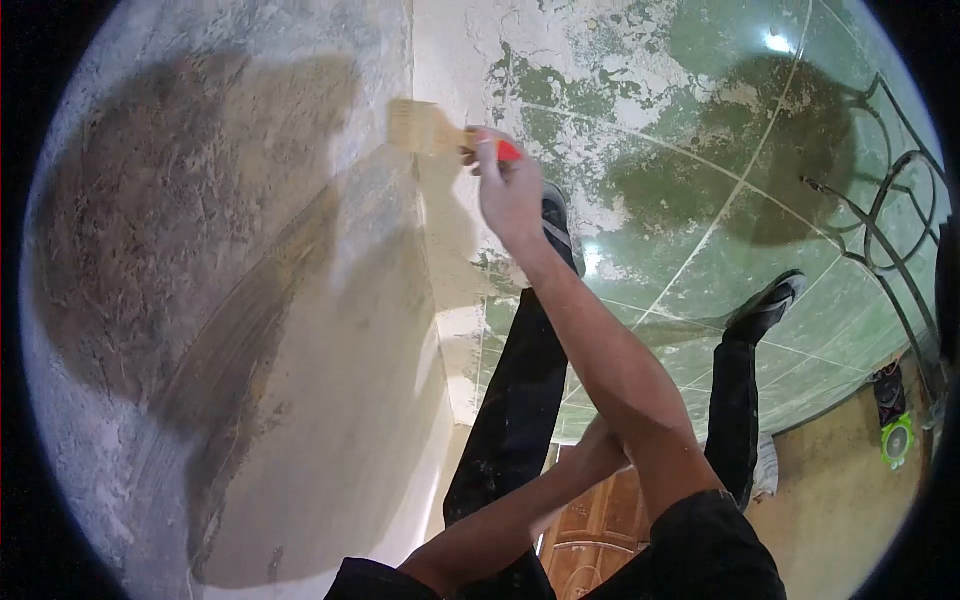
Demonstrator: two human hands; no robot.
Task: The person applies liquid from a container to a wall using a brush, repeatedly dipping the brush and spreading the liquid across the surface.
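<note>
A wide paintbrush (418, 127) with pale bristles and a red-marked handle is in my right hand (508, 190), fingers closed around the handle. Its bristles overlap the bottom of the wall (330, 440), right by the corner where wall and floor meet. Motion smears the brush slightly. My left forearm crosses beneath the right arm. At its end, my left hand (604, 450) is mostly hidden behind the right elbow, and its fingers do not show.
Green floor tiles (690, 240) carry white flaky patches. My shoes (780, 295) stand on them, one close to the wall. A curved metal frame (880, 210) stands at the right. A bright green round object (897, 440) sits beyond it, and a brown wooden door (600, 510) shows at the bottom.
</note>
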